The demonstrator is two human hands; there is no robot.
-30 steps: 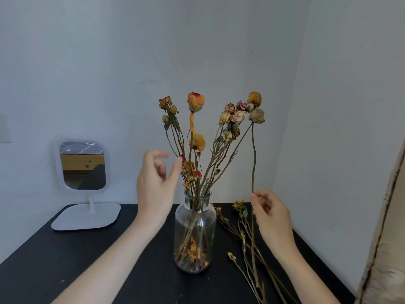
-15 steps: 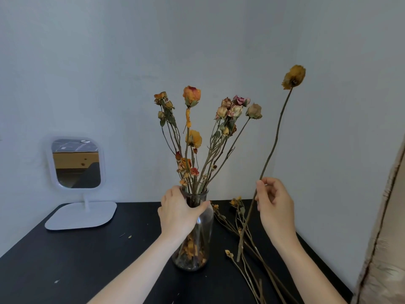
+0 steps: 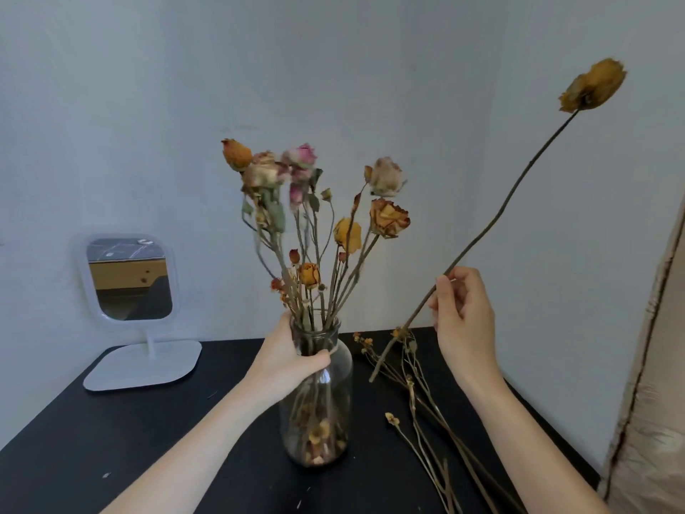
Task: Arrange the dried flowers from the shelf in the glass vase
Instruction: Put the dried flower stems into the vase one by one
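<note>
A clear glass vase (image 3: 326, 413) stands on the black shelf top (image 3: 111, 439), holding several dried roses (image 3: 318, 202) in orange, pink and cream. My left hand (image 3: 285, 361) grips the vase around its neck. My right hand (image 3: 463, 320) pinches a long bare stem whose yellow dried flower (image 3: 593, 89) leans up to the right; the stem's lower end hangs in the air just right of the vase. Several more dried stems (image 3: 426, 413) lie flat on the shelf top to the right of the vase.
A small white-framed mirror (image 3: 128, 278) on a flat white base stands at the back left. White walls meet in a corner behind the vase. A beige, worn edge (image 3: 652, 365) borders the right side. Small crumbs dot the dark surface.
My left hand dropped from the flower stems onto the vase neck and now grips it; the bouquet looks turned. My right hand lifted the yellow flower off the shelf top, tilting it rightward.
</note>
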